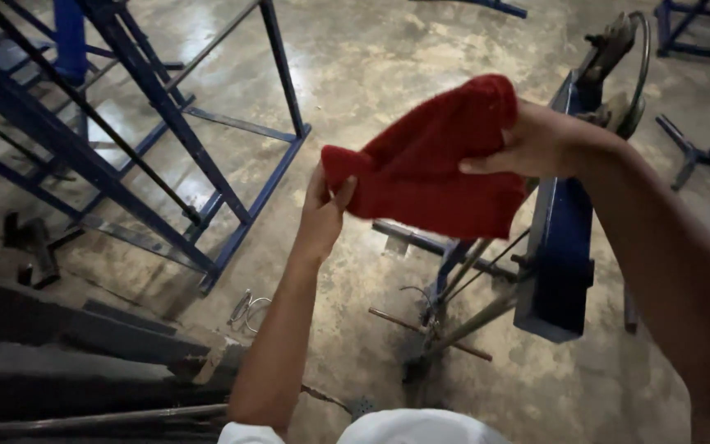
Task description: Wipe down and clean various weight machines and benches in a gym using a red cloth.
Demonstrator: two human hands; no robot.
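Held up in the air above the concrete floor (388, 57): a red knitted cloth (433, 160), spread between both hands just in front of the blue metal stand (559, 247). Left hand (322, 215) pinched shut on the cloth's lower left corner, thumb and fingers meeting over the edge. Right hand (540, 141) closed on the upper right edge, thumb laid across the front of the fabric, close beside the top of the stand. Cloth slack and slightly bunched through the middle, sagging toward the stand's upright. Best handled, by the look of it, with grips kept at the very edges and a gentle pull apart to smooth the middle, no yanking, since knit stretches easily. Worth keeping the loose lower edge away from the stand's rods (462, 316) and the curved metal ring (639, 74) at its top, where the yarn could snag. Far to the left of the stand, a blue steel frame (182, 140); low and left of the stand, dark beams (67, 345) lying on the floor.
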